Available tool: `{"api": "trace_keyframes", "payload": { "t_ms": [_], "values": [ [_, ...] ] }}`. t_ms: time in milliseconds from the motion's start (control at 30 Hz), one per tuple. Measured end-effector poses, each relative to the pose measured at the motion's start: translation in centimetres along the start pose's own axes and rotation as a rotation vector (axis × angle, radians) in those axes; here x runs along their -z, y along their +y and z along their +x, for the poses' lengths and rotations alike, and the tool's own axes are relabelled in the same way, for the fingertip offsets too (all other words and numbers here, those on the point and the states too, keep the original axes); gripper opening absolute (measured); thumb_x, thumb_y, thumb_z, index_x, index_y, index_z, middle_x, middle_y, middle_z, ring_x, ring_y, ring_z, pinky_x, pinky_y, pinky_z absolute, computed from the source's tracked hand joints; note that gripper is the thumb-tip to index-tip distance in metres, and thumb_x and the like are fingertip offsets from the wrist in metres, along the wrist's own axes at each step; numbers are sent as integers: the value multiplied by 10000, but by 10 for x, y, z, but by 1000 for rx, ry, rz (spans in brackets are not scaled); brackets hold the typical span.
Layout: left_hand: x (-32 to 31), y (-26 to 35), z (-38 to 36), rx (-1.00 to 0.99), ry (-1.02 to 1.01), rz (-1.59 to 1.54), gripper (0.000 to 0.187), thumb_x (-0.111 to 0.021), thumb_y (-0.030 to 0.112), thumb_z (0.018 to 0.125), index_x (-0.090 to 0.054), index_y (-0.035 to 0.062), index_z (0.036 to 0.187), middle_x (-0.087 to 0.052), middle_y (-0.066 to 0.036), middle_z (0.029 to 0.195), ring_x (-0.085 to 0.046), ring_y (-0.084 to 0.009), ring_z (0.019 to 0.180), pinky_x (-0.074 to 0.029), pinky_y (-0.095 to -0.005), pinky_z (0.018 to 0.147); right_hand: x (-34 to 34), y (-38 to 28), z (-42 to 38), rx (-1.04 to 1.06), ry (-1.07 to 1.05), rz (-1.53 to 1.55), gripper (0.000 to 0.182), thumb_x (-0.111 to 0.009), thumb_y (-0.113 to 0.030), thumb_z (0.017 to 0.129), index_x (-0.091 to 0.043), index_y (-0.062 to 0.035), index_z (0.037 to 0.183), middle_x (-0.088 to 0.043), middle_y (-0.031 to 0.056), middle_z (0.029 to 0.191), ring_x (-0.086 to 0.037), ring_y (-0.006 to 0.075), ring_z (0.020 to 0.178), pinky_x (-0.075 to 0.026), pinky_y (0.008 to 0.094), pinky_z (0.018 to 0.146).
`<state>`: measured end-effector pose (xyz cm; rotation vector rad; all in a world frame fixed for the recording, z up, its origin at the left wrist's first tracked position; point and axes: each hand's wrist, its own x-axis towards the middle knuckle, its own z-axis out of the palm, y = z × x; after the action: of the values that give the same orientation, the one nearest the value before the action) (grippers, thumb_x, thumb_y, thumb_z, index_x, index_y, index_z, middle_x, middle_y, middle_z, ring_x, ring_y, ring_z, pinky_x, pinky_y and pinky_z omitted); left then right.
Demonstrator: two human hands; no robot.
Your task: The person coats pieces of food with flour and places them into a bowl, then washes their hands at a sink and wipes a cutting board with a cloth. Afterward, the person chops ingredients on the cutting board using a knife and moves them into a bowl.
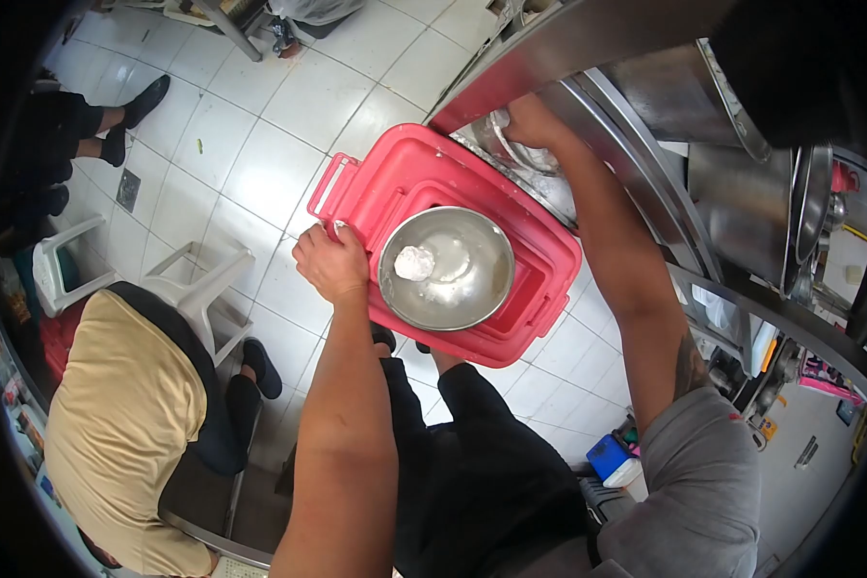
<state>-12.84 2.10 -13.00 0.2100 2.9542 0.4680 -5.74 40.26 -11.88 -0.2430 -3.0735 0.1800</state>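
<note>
Head view: red lid (356, 183) lay flat, steel bowl (491, 246) on its middle, nearer the body-side edge. White lump (414, 263) sat inside the bowl, on its left side, with white smears beside it. Left hand (332, 262) was at the lid's left edge, below the handle (329, 185), fingers bent together, white on a fingertip; firmness of grip could not be told. Right hand (532, 123) reached to a white-dusted container (496, 143) past the lid's far edge; fingers partly hidden, grip unclear. Another person (130, 405) was at left, near a white stool (197, 289).

Metal bowl (477, 294) on red lid (409, 159).
</note>
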Motion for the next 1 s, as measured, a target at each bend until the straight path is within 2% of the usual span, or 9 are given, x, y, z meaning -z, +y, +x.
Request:
{"api": "trace_keyframes", "payload": {
  "t_ms": [100,133,200,300,500,733,800,900,1000],
  "values": [
    [0,-1,0,3,-6,0,372,-567,327,869,-650,30,1077,-615,-147,1114,-507,-337,1114,-409,-467,955,-6,3,1,-68,-137,50,483,-781,-149,600,-616,-25,1036,-600,208,1070,-551,395,1057,-436,463,910],
    [0,0,0,5,-10,1,372,-566,327,871,-651,29,1075,-614,-147,1115,-506,-337,1116,-408,-466,956,-6,3,3,-141,-258,104,603,-750,-83,626,-553,-26,1193,-527,229,1235,-462,412,1206,-368,452,1024],
    [1,0,0,10,-20,2,371,-564,328,872,-652,28,1071,-614,-147,1116,-504,-338,1117,-407,-465,958,-8,5,3,-145,-259,104,607,-748,-78,628,-554,-26,1200,-528,232,1240,-463,411,1211,-367,451,1029],
    [2,1,0,16,-27,-2,370,-565,327,869,-654,27,1066,-614,-148,1114,-505,-339,1115,-407,-464,958,-14,9,1,-12,-26,3,387,-805,-199,582,-685,-22,904,-675,198,927,-643,378,928,-503,471,814],
    [3,1,0,11,-15,-9,369,-566,325,863,-657,24,1057,-616,-152,1106,-509,-342,1107,-409,-465,953,-15,8,2,-25,-21,6,346,-768,-173,613,-700,-31,921,-680,213,965,-644,381,953,-505,469,837],
    [6,4,-1,5,-28,-16,374,-535,335,901,-642,8,1047,-611,-172,1110,-511,-360,1126,-405,-486,974,-22,-1,7,-138,6,-91,252,-626,-135,723,-711,-39,940,-685,206,992,-653,349,980,-514,452,856],
    [6,4,1,5,-22,-25,374,-535,334,901,-643,7,1046,-613,-174,1110,-512,-360,1126,-405,-486,974,-39,23,10,-366,-349,149,490,-536,-122,897,-504,-33,1379,-442,252,1457,-370,386,1392,-291,433,1147],
    [6,2,0,1,-27,-11,375,-537,334,900,-643,5,1046,-616,-176,1109,-515,-361,1124,-406,-486,973,-129,99,-16,-284,-1,492,493,-523,-119,903,-495,-40,1389,-442,254,1457,-372,380,1393,-299,436,1142],
    [6,3,0,-1,-27,-9,368,-549,325,886,-643,9,1050,-616,-171,1108,-514,-357,1116,-407,-484,964,-43,28,-2,-115,17,-4,303,-558,-128,784,-666,-67,1061,-651,195,1078,-607,340,1041,-480,445,895]
  ]
}}
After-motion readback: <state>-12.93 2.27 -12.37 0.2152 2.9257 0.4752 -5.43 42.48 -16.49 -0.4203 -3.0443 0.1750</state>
